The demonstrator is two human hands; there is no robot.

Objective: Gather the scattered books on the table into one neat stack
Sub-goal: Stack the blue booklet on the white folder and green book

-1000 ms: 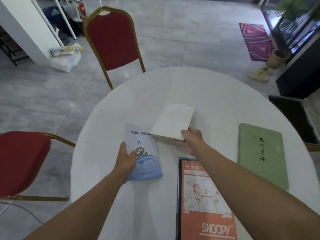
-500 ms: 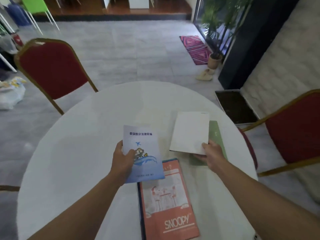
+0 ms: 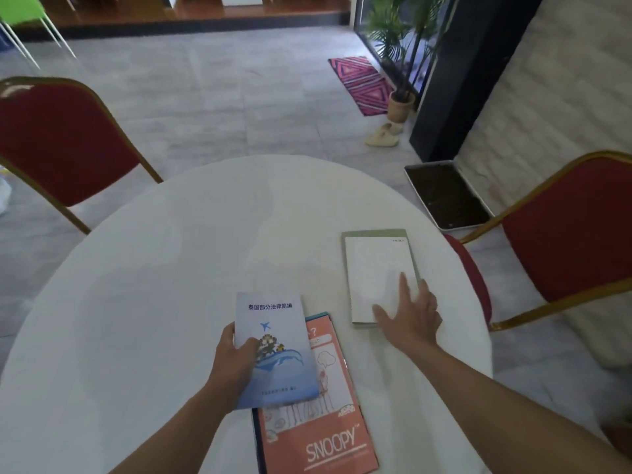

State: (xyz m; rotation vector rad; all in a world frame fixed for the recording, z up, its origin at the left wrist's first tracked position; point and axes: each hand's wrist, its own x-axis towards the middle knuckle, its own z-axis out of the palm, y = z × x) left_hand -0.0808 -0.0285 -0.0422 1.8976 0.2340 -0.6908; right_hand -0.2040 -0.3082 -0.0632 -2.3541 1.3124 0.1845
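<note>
On the round white table [image 3: 171,285], a white book [image 3: 372,265] lies flat on top of a green book [image 3: 376,233], of which only the far and right edges show. My right hand [image 3: 408,313] rests flat on the white book's near end, fingers spread. A light blue booklet [image 3: 273,347] with a plane and whale picture is gripped at its left edge by my left hand [image 3: 234,362], held just above the table. Under its right side lies an orange Snoopy notebook [image 3: 318,436], flat near the front edge.
A red chair [image 3: 58,138] stands at the far left of the table, another red chair [image 3: 567,234] at the right. Beyond the right chair a tray of soil [image 3: 444,195] sits on the floor. A potted plant [image 3: 400,104] and a pink rug [image 3: 359,83] lie further back.
My right hand carried the white book to the right, laid it on the green book and let go, now resting flat on it. My left hand brought the blue booklet rightward over the Snoopy notebook.
</note>
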